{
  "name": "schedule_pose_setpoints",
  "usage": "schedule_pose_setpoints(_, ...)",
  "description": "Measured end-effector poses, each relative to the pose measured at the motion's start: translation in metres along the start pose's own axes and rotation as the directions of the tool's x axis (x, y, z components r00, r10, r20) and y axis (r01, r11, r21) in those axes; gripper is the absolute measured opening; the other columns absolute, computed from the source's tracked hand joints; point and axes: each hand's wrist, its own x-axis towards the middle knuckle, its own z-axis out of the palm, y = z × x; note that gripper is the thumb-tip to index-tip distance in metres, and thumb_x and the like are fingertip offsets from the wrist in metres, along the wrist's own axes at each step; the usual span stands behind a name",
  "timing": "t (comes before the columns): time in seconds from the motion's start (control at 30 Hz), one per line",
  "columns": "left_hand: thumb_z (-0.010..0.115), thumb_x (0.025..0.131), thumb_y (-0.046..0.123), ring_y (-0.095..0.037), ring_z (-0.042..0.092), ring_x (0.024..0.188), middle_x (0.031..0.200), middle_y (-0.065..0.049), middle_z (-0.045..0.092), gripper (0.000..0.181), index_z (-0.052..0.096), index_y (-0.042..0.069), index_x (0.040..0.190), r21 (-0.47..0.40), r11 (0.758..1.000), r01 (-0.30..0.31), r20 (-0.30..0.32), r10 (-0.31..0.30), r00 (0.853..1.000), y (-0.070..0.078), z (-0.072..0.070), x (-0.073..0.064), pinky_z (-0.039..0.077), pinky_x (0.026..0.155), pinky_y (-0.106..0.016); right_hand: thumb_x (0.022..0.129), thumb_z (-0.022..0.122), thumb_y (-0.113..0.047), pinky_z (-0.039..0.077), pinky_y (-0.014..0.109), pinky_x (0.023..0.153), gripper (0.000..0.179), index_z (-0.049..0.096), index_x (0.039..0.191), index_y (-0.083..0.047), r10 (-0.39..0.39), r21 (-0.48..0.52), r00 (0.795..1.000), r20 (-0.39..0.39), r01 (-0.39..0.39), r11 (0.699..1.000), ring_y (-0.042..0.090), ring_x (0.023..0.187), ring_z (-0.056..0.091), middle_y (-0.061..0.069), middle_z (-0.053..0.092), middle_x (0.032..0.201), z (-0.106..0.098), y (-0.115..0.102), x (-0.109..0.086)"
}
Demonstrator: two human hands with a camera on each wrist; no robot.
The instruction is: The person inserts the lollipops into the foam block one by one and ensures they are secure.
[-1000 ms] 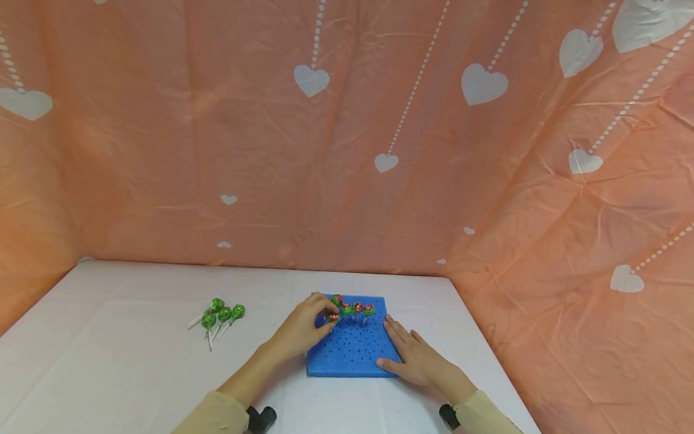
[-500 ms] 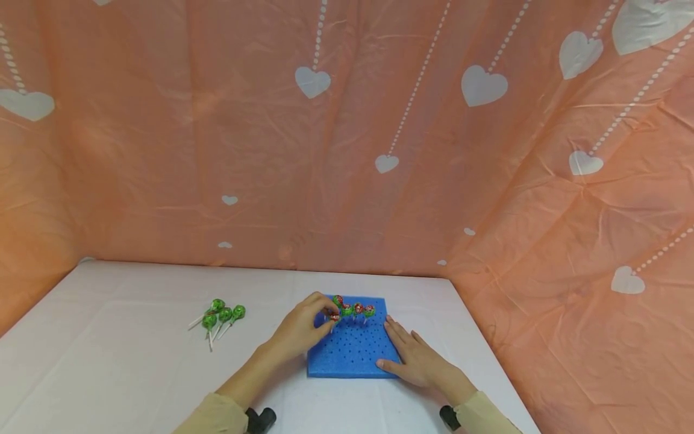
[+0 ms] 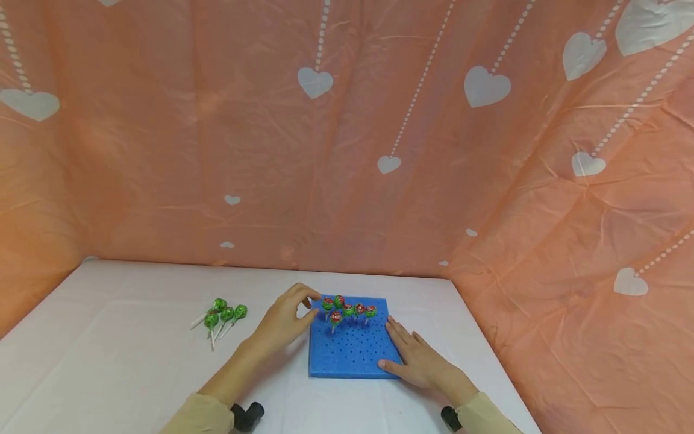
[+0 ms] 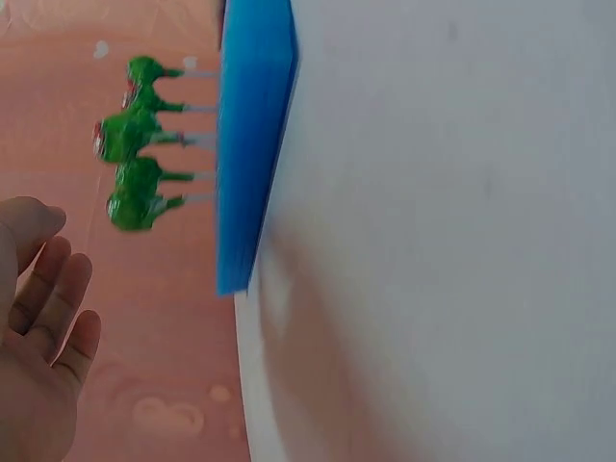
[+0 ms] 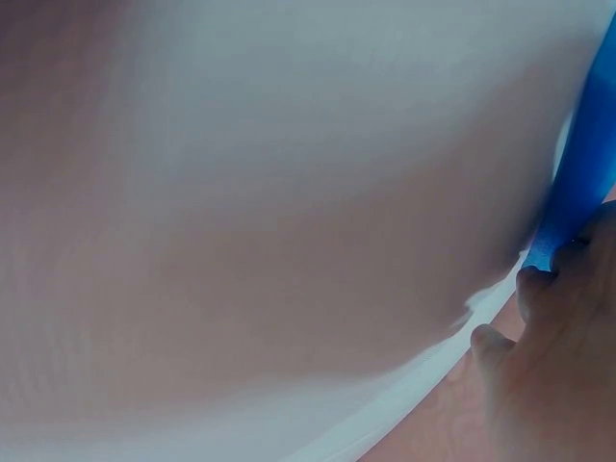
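A blue board [image 3: 347, 361] dotted with small holes lies on the white table. Several green-and-red lollipops [image 4: 125, 137] stand upright in its far part, sticks down in the holes; the nearest lollipop [image 3: 336, 318] is a little in front of the others. Just left of the board is my left hand [image 3: 284, 319], fingers loosely bent with nothing between them, apart from the lollipops in the left wrist view. My right hand [image 3: 416, 360] rests along the board's right edge, fingers straight and thumb on its near right corner.
A loose pile of green lollipops [image 3: 225, 314] with white sticks lies on the white table [image 3: 135, 361] to the left. An orange curtain [image 3: 260, 150] with white hearts hangs behind the table and along its right side.
My left hand has let go of the nearest lollipop and drawn back to the left, leaving it standing in the board. The right hand stays where it was.
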Motion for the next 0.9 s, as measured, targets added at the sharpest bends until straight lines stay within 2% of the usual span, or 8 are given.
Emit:
schedule_pose_setpoints(0.2, 0.074, 0.091, 0.011, -0.014, 0.063, 0.096, 0.112, 0.002, 0.066, 0.025, 0.068, 0.014, 0.115, 0.057, 0.998, -0.009, -0.061, 0.012, 0.998, -0.012, -0.017, -0.002, 0.056, 0.078, -0.03, 0.095, 0.041, -0.074, 0.017, 0.06, 0.127, 0.095, 0.012, 0.163, -0.015, 0.005, 0.006, 1.0, 0.008, -0.005, 1.0, 0.029, 0.159, 0.015, 0.001, 0.006, 0.173, 0.0, 0.0, 0.0)
schedule_pose_setpoints(0.5, 0.072, 0.09, 0.005, -0.018, 0.065, 0.093, 0.11, -0.001, 0.067, 0.024, 0.069, 0.011, 0.113, 0.1, 0.995, -0.01, -0.112, 0.021, 0.994, -0.04, -0.048, -0.008, 0.052, 0.073, -0.03, 0.096, 0.043, -0.071, 0.02, 0.059, 0.126, 0.094, 0.013, 0.163, -0.013, -0.018, -0.015, 1.0, -0.015, 0.017, 1.0, 0.028, 0.158, 0.017, 0.002, 0.009, 0.172, 0.002, 0.001, 0.0)
schedule_pose_setpoints(0.67, 0.07, 0.092, 0.006, -0.02, 0.065, 0.094, 0.113, -0.002, 0.067, 0.024, 0.069, 0.01, 0.115, 0.125, 0.992, 0.019, -0.112, -0.005, 0.994, -0.056, -0.069, -0.015, 0.051, 0.071, -0.029, 0.096, 0.042, -0.072, 0.02, 0.058, 0.126, 0.094, 0.013, 0.163, -0.013, -0.016, -0.016, 1.0, -0.012, 0.015, 1.0, 0.027, 0.159, 0.016, 0.002, 0.009, 0.172, 0.002, 0.002, 0.0)
schedule_pose_setpoints(0.9, 0.067, 0.094, 0.009, -0.022, 0.065, 0.097, 0.117, -0.004, 0.065, 0.024, 0.067, 0.01, 0.118, 0.192, 0.98, 0.058, -0.075, -0.044, 0.996, -0.078, -0.097, -0.021, 0.05, 0.07, -0.03, 0.096, 0.041, -0.073, 0.02, 0.058, 0.126, 0.095, 0.012, 0.163, -0.013, -0.012, -0.015, 1.0, -0.006, 0.011, 1.0, 0.028, 0.158, 0.016, 0.002, 0.008, 0.172, 0.0, 0.001, 0.0)
